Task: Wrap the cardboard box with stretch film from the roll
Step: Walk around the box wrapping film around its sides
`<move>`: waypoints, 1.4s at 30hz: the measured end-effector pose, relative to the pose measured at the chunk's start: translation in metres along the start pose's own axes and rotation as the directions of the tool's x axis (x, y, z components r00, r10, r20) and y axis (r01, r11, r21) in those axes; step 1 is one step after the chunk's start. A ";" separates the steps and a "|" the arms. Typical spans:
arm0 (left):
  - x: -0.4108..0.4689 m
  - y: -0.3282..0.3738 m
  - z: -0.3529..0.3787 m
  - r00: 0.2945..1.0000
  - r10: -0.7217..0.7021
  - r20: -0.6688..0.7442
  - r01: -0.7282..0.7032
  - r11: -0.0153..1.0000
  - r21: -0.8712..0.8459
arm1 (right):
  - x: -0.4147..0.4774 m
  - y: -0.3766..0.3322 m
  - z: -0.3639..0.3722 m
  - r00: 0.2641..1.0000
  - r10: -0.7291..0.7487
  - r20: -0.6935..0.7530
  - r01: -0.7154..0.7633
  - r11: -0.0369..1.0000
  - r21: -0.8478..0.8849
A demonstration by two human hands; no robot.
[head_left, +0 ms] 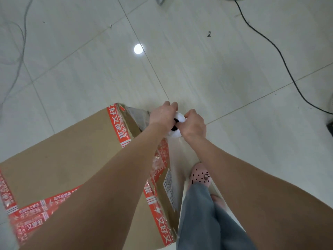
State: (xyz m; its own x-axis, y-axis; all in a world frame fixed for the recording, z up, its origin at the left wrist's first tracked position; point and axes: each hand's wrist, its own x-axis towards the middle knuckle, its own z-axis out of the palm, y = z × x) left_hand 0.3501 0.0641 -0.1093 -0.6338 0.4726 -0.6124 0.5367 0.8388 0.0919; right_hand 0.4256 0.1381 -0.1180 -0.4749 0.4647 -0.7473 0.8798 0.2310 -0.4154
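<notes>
Left grip [163, 114], right grip [195, 126] around roll [180, 117]

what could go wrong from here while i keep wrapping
1. The film runs down close to the pink shoe; a step might snag it.
2. The box corner by the left hand looks crumpled and may tear the film.
3. With the right hand also gripping the roll, the black cable on the floor is a trip risk.

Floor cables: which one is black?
The black cable, curving down the right side of the view to the right edge. The grey cable on the left is pale, close to the tile colour.
</notes>
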 end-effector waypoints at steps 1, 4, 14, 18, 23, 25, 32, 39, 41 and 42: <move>0.002 0.001 -0.002 0.999 0.053 0.005 -0.053 0.998 0.026 | 0.001 -0.003 -0.001 1.000 -0.011 0.000 0.011 1.000 -0.024; 0.009 -0.001 -0.008 0.993 0.115 -0.005 -0.114 0.989 0.093 | 0.006 -0.010 -0.004 0.997 -0.080 0.004 0.080 0.990 -0.118; 0.022 -0.020 -0.022 0.947 -0.321 -0.032 0.295 0.903 -0.312 | 0.031 -0.038 -0.025 0.977 -0.197 0.076 0.204 0.975 -0.092; 0.023 -0.033 -0.027 0.888 -0.458 0.049 0.443 0.820 -0.361 | 0.036 -0.055 -0.021 0.975 -0.120 0.189 0.134 0.989 -0.061; 0.031 -0.034 -0.036 0.957 -0.282 0.066 0.289 0.947 -0.144 | 0.041 -0.069 -0.018 0.976 -0.138 0.169 0.161 0.978 -0.134; 0.035 -0.034 -0.037 0.978 -0.203 0.039 0.205 0.976 -0.076 | 0.045 -0.072 -0.018 0.971 -0.168 0.171 0.196 0.966 -0.168; 0.050 -0.048 -0.045 0.935 -0.355 -0.007 0.345 0.913 -0.217 | 0.063 -0.097 -0.021 0.915 -0.352 0.198 0.402 0.837 -0.370; 0.052 -0.066 -0.056 0.832 -0.553 0.035 0.538 0.790 -0.293 | 0.073 -0.118 -0.011 0.934 -0.278 0.226 0.323 0.926 -0.196; 0.051 -0.072 -0.060 0.833 -0.550 0.069 0.550 0.804 -0.227 | 0.072 -0.118 -0.008 0.951 -0.117 0.287 0.166 0.974 -0.152; 0.051 -0.075 -0.063 0.844 -0.531 0.074 0.534 0.822 -0.199 | 0.072 -0.119 -0.006 0.946 -0.076 0.315 0.121 0.985 -0.125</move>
State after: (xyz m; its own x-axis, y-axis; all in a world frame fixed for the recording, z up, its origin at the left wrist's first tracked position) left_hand 0.2427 0.0421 -0.0982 -0.7790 -0.0658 -0.6236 -0.0081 0.9954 -0.0950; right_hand 0.2871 0.1488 -0.1195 -0.5224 0.1527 -0.8389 0.8118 0.3900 -0.4346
